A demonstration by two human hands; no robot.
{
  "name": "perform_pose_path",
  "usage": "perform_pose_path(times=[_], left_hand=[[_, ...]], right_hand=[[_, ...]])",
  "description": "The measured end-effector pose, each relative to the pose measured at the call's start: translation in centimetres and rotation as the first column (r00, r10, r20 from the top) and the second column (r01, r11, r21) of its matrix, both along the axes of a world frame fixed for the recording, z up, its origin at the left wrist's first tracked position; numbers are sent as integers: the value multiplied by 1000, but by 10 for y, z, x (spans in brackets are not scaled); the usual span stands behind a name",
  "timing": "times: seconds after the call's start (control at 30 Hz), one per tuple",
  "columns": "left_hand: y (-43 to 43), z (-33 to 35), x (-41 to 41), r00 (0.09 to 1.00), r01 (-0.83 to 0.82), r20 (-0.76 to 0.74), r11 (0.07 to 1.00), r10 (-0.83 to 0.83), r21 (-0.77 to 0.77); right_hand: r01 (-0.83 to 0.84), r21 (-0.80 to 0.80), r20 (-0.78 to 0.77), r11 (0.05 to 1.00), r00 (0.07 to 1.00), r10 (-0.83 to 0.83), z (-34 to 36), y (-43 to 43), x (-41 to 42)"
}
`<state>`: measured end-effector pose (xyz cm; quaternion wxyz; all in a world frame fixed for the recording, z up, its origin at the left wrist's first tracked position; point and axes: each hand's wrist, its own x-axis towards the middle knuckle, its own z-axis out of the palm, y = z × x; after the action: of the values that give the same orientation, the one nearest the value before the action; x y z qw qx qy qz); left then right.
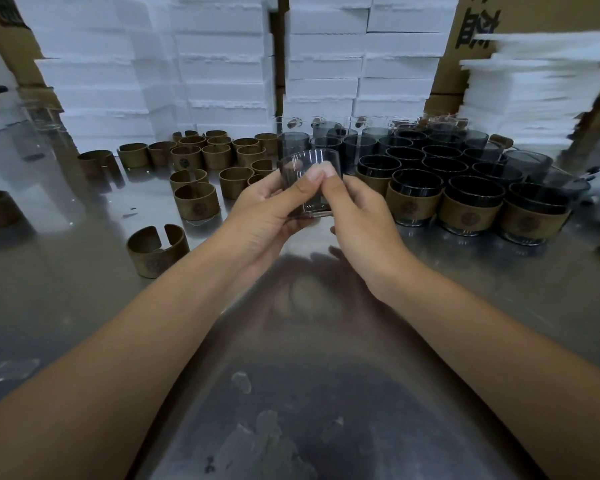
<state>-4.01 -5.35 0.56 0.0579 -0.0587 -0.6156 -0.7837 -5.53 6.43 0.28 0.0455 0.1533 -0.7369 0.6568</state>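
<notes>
Head camera view, looking down along two bare forearms at a shiny stainless-steel table point(84, 306). Both hands held one smoky-grey, see-through glass tumbler point(297, 168) upright in the air above the middle of the table, just in front of the rows of other glasses. The left hand point(257, 220) wrapped round the tumbler's left side and base. The right hand point(361, 216) clasped its right side, and both thumbs pressed together on the near wall below the rim.

To the left, many loose brown split-ring sleeves point(196, 202) with a round stamped mark stood scattered on the table. To the right stood rows of dark glasses already wearing brown sleeves point(416, 199), with bare grey glasses point(326, 143) behind them. Stacks of white foam boxes point(222, 64) filled the background. A pile of white foam sheets point(534, 88) rose at the far right, beside a brown cardboard carton point(471, 29).
</notes>
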Motion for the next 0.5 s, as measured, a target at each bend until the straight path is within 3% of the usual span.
perform_pose_path(times=[0.27,0.5], left_hand=[[-3,1,1,1000,10,28,995,-13,100],[-7,1,-1,998,66,1,989,-67,132]], right_hand=[[-62,-174,15,983,998,66,4,4,3],[-44,-270,116,962,990,78,8,8,1]])
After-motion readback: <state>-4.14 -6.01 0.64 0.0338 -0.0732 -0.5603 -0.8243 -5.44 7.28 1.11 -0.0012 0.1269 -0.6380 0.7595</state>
